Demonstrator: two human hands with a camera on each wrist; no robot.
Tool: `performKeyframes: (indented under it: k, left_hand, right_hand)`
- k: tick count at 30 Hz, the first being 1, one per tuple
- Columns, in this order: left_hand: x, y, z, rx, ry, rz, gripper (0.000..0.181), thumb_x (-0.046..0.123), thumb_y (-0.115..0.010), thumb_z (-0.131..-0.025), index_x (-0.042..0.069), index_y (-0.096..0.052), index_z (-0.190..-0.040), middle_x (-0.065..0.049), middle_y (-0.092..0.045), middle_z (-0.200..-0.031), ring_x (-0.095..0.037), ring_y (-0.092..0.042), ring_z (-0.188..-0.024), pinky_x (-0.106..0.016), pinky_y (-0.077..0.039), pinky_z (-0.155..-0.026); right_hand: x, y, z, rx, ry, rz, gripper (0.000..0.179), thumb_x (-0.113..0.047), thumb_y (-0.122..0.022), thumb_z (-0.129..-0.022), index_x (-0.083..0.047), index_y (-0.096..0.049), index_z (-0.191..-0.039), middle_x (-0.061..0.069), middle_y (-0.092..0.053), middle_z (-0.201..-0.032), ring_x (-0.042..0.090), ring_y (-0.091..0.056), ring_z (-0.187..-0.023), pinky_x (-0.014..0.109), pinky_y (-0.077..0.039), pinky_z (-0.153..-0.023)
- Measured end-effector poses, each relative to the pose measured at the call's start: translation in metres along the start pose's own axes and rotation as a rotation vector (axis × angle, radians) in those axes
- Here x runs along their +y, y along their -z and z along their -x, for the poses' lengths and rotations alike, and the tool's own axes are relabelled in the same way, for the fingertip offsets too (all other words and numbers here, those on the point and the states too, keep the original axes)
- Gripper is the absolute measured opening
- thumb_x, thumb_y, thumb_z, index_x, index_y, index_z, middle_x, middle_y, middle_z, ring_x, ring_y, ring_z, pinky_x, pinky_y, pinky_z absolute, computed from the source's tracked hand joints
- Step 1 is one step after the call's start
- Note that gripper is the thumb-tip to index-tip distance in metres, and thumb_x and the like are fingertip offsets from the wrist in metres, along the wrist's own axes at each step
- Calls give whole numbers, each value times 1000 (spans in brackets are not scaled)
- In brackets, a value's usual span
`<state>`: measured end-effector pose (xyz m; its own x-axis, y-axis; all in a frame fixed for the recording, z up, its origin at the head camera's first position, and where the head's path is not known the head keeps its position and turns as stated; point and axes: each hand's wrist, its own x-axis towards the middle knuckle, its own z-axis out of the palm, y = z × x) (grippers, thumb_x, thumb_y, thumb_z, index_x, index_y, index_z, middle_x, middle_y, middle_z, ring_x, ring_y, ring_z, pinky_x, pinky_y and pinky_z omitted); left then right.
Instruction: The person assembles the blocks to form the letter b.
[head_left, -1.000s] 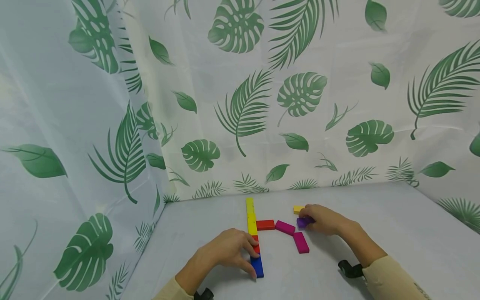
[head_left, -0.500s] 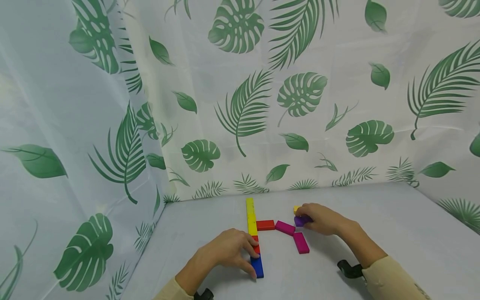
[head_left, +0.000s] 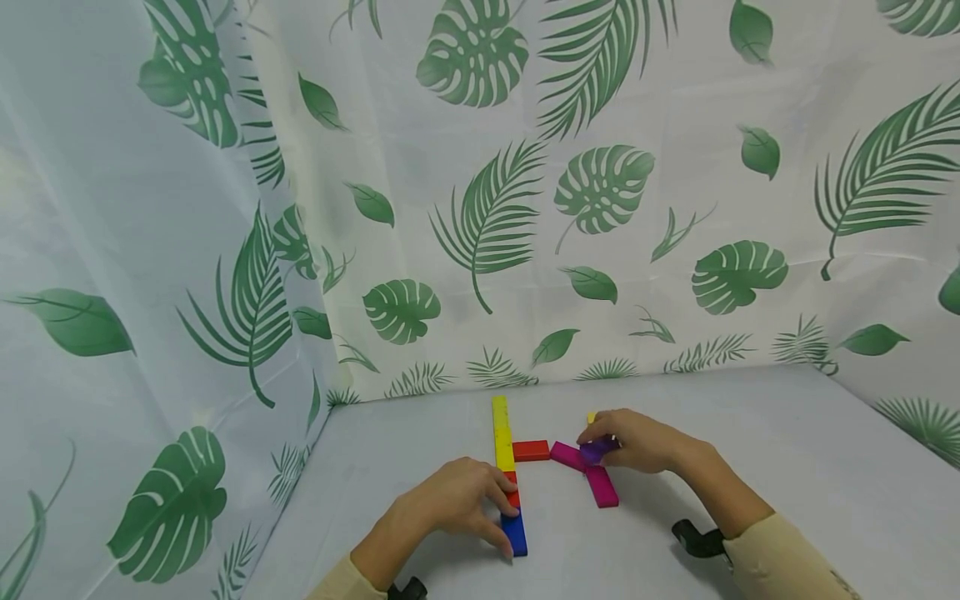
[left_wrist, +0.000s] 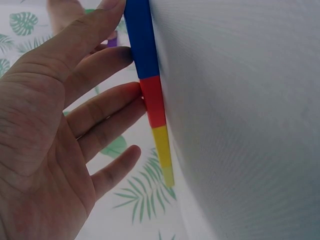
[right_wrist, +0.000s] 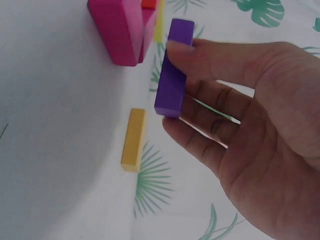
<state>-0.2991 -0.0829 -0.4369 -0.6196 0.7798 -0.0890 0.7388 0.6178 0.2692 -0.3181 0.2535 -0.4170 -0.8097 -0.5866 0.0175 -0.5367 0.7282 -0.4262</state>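
My right hand (head_left: 641,437) pinches a purple block (right_wrist: 175,70) between thumb and fingers. In the head view the purple block overlaps the end of a magenta block (head_left: 567,456), where a second magenta block (head_left: 602,487) slants towards me. My left hand (head_left: 463,493) rests beside a straight row of blocks, fingers fairly straight. Its thumb and index fingertip touch the blue block (left_wrist: 142,40), and its middle fingertip is at the red block (left_wrist: 153,101) there. Two yellow blocks (head_left: 503,448) continue the row away from me.
Another red block (head_left: 531,450) lies crosswise between the row and the magenta blocks. A light yellow block (right_wrist: 134,140) lies behind my right hand, partly covered in the head view. The white table (head_left: 420,425) ends at a leaf-patterned curtain (head_left: 480,333) at the back.
My right hand has carried the purple block left, from near the light yellow block to over the magenta blocks' meeting corner. The left hand has not moved.
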Motion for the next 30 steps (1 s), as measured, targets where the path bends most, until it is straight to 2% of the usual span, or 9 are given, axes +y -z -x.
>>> performKeyframes:
  k: [5,11,19,30]
  left_hand:
    - [1,0,0,0,2,2,44,64,-87,-72,41,-82,-109,21,-70,-128,0,-60,-121,-31,-50,-107]
    - [2,2,1,0,4,7,42,62,-87,-73,41,-82,-108,20,-71,-127,0,-60,-121,-31,-50,-106]
    - [2,1,1,-2,5,4,42,63,-87,-73,41,-82,-109,20,-71,-127,-1,-61,-121,-32,-50,-107]
    - [2,1,1,5,-7,-8,44,64,-87,-72,40,-82,-109,20,-71,-127,0,-61,-121,-31,-51,-106]
  right_hand:
    - [-5,1,0,-49,-3,-78,32,-13,-79,-91,-19,-77,-122,-10,-70,-110,15,-63,-104,33,-59,-87]
    - [-11,1,0,-90,7,-153,34,-18,-79,-92,-15,-75,-125,-10,-70,-106,14,-62,-100,26,-54,-83]
    - [-20,1,0,-144,-16,-212,34,-22,-81,-90,-24,-77,-124,-12,-66,-110,14,-61,-104,27,-54,-84]
    - [-29,-3,-3,-206,14,-287,32,-15,-84,-86,-25,-79,-116,-10,-70,-110,17,-61,-105,30,-54,-84]
